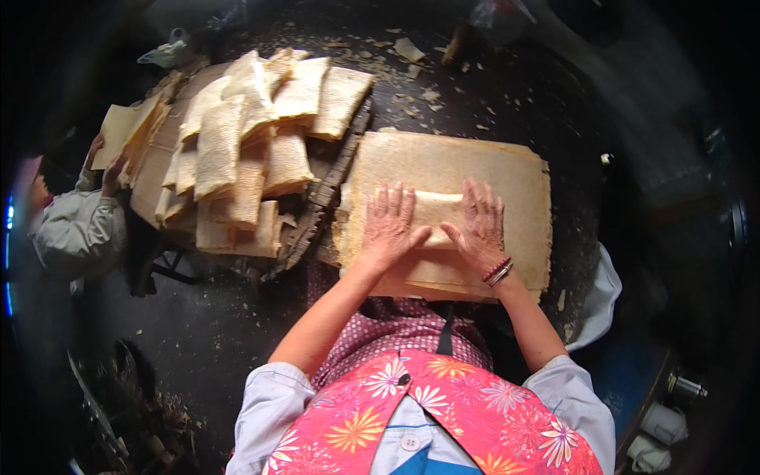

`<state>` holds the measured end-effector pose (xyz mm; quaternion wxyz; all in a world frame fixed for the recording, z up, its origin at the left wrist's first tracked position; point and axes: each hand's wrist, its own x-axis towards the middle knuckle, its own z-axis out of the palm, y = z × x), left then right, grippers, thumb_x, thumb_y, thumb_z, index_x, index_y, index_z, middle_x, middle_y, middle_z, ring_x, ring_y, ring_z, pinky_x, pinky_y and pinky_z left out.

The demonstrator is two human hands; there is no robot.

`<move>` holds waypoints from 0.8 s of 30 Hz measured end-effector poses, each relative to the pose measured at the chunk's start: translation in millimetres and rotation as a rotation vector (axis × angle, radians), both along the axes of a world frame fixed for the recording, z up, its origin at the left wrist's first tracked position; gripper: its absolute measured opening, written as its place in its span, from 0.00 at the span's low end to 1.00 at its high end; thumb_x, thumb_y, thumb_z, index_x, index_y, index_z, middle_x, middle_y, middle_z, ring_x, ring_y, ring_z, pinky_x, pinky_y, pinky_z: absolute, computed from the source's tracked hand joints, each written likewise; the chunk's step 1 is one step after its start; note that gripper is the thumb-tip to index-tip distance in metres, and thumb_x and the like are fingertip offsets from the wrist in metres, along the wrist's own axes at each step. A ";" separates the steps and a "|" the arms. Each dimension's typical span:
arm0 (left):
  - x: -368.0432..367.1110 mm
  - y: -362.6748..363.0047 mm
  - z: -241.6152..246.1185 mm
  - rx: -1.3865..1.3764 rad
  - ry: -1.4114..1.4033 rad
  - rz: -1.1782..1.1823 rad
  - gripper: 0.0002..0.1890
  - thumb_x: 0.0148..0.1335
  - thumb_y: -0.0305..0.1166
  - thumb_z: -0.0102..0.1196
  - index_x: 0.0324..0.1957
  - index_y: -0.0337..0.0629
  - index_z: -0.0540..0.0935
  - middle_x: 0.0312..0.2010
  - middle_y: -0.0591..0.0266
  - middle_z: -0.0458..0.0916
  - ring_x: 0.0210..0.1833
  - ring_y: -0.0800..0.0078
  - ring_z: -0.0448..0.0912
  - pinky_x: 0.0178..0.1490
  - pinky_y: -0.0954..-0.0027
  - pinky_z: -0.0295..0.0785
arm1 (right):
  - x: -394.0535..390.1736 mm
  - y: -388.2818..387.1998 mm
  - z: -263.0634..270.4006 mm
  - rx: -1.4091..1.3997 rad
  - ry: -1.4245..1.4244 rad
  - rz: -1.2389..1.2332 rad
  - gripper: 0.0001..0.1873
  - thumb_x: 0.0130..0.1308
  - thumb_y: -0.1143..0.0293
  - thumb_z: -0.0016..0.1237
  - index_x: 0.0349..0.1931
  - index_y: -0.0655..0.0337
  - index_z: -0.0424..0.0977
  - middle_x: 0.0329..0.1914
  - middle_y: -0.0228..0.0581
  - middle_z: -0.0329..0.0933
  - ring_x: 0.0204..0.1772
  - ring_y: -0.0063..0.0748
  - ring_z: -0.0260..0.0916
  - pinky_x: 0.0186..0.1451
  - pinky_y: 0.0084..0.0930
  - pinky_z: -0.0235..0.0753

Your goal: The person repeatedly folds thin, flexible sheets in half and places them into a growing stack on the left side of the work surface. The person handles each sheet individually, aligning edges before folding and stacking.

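Observation:
My left hand [392, 225] lies flat, palm down, on the left end of a folded tan fibrous sheet [436, 217]. On the sheet's right end my right hand [480, 219] rests the same way, with bracelets at the wrist. Both hands have their fingers stretched out and the thumbs point at each other. Beneath the folded sheet lies a flat stack of large, rough-edged tan sheets [504, 166]. To the left, many folded sheets [219, 148] are heaped over one another on a round surface with a dark, ragged rim.
At the far left another person [83, 231] holds a tan sheet [116, 133] with both hands. Scraps [409, 50] litter the dark surface beyond the stack. A plastic bag [166, 53] lies at the upper left. White mugs [664, 423] stand at the lower right.

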<state>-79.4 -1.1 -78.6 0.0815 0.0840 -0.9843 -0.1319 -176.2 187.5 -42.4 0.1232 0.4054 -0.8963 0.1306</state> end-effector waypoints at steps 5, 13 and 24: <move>6.0 -18.9 23.7 0.589 0.063 0.028 0.50 0.61 0.59 0.55 0.73 0.36 0.49 0.75 0.42 0.46 0.77 0.44 0.45 0.76 0.47 0.41 | 5.0 -3.6 -28.5 0.002 -0.128 -0.140 0.43 0.63 0.43 0.48 0.68 0.68 0.58 0.72 0.52 0.58 0.75 0.55 0.49 0.75 0.58 0.44; 79.3 53.0 25.8 1.810 0.167 0.195 0.43 0.60 0.31 0.62 0.71 0.36 0.51 0.67 0.54 0.63 0.69 0.65 0.63 0.72 0.66 0.57 | 107.4 -8.4 -12.3 -0.304 -0.401 0.103 0.31 0.71 0.66 0.42 0.70 0.73 0.52 0.67 0.66 0.61 0.72 0.59 0.56 0.74 0.45 0.54; 22.4 -290.5 149.6 0.795 0.561 0.521 0.32 0.59 0.28 0.63 0.62 0.31 0.65 0.50 0.48 0.78 0.44 0.65 0.81 0.36 0.70 0.85 | 95.9 21.5 32.3 -0.297 -0.447 0.244 0.30 0.53 0.75 0.59 0.59 0.66 0.68 0.52 0.53 0.72 0.55 0.53 0.70 0.59 0.42 0.71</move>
